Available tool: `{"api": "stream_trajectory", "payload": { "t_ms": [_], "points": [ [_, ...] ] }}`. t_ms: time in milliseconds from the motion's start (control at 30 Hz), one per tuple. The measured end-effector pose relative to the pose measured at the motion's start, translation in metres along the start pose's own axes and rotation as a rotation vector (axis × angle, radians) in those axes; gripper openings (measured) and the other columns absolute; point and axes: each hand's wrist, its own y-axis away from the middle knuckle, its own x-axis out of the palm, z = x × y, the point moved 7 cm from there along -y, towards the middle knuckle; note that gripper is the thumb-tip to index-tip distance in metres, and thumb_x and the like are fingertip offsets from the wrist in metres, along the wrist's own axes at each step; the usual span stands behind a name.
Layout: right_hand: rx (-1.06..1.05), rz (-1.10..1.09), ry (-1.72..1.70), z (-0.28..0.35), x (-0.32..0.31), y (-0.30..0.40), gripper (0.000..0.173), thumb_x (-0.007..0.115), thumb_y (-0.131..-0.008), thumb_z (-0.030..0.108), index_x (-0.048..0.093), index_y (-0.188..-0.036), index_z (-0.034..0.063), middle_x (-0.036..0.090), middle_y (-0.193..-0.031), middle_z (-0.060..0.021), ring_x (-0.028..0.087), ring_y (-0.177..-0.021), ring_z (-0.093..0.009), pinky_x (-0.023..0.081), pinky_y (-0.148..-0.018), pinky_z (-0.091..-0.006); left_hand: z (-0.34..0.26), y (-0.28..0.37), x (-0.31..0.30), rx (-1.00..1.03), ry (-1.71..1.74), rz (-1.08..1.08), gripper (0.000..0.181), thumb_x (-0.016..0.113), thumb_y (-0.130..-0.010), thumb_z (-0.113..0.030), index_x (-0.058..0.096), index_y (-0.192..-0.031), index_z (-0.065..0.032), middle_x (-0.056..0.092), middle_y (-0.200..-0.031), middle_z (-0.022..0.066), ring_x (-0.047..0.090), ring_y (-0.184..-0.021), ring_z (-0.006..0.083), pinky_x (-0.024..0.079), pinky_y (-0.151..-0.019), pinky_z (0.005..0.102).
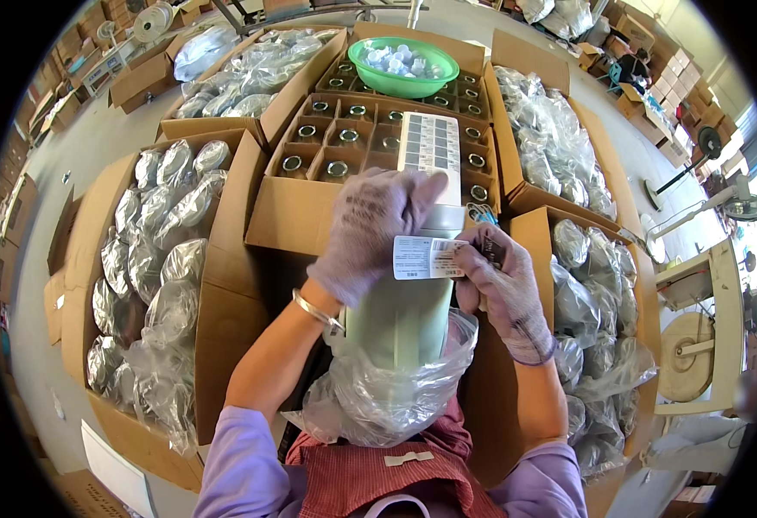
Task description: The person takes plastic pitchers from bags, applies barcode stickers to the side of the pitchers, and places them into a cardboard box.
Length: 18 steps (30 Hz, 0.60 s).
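A pale green insulated bottle (404, 317) with a grey top stands in front of me, its lower part inside a clear plastic bag (378, 401). My left hand (378, 226), in a thin grey glove, is closed around the bottle's upper end. Between the fingertips of my gloved right hand (498, 278) is a white printed label (425, 258), held across the front of the bottle. A small dark item (491, 251) shows at the right fingers; its kind is unclear. Just beyond the left hand is a white sheet (431, 146) of printed stickers.
A divided carton (297, 210) holds several bottles with shiny rims. Behind it sits a green basin (404, 85) of small whitish plastic parts. Cartons of plastic-wrapped bottles flank me on the left (223, 304) and right (527, 243). Fans (708, 142) and a distant person (634, 68) are farther off.
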Motion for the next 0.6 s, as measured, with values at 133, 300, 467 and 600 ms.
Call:
{"api": "stream_trajectory", "payload": {
  "t_ms": [133,300,467,600],
  "points": [
    [-0.055,-0.008,-0.011,-0.017,-0.006,-0.004,0.007,0.055,-0.092,0.006,0.054,-0.093,-0.0012,0.052,-0.069,0.0,0.045,-0.045,-0.005,0.035,-0.042,-0.0206,0.031,-0.001,0.008,0.089,0.582,0.042,0.071,0.026,-0.099,-0.056,0.057,-0.121,0.0032,0.067,-0.099,0.0121,0.061,-0.098,0.0187,0.043,-0.094,0.0312],
    [-0.068,-0.049,-0.019,-0.023,-0.007,-0.004,0.008,0.055,-0.093,0.006,0.054,-0.092,-0.0017,0.053,-0.069,-0.0006,0.044,-0.045,-0.005,0.035,-0.041,-0.0214,0.031,0.006,0.013,0.161,0.567,0.184,0.084,0.017,-0.095,-0.067,0.05,-0.13,0.0018,0.061,-0.115,0.0123,0.055,-0.112,0.0214,0.036,-0.105,0.0358],
    [-0.05,-0.112,0.144,-0.02,-0.005,-0.001,0.01,0.057,-0.093,0.008,0.055,-0.09,-0.0012,0.054,-0.068,-0.0018,0.047,-0.045,-0.006,0.037,-0.042,-0.0218,0.027,0.012,0.01,0.282,0.386,0.165,0.084,0.036,-0.088,-0.071,0.046,-0.133,-0.001,0.047,-0.133,0.0156,0.042,-0.127,0.0269,0.028,-0.11,0.0391],
    [-0.018,-0.153,0.246,-0.014,0.0,0.003,0.015,0.06,-0.092,0.012,0.055,-0.089,-0.0016,0.055,-0.066,-0.0023,0.051,-0.046,-0.006,0.039,-0.043,-0.0229,0.028,0.012,0.013,0.278,0.283,0.172,0.082,0.066,-0.076,-0.054,0.043,-0.136,-0.0027,0.043,-0.137,0.0168,0.034,-0.134,0.0299,0.025,-0.112,0.0403]
  ]
}}
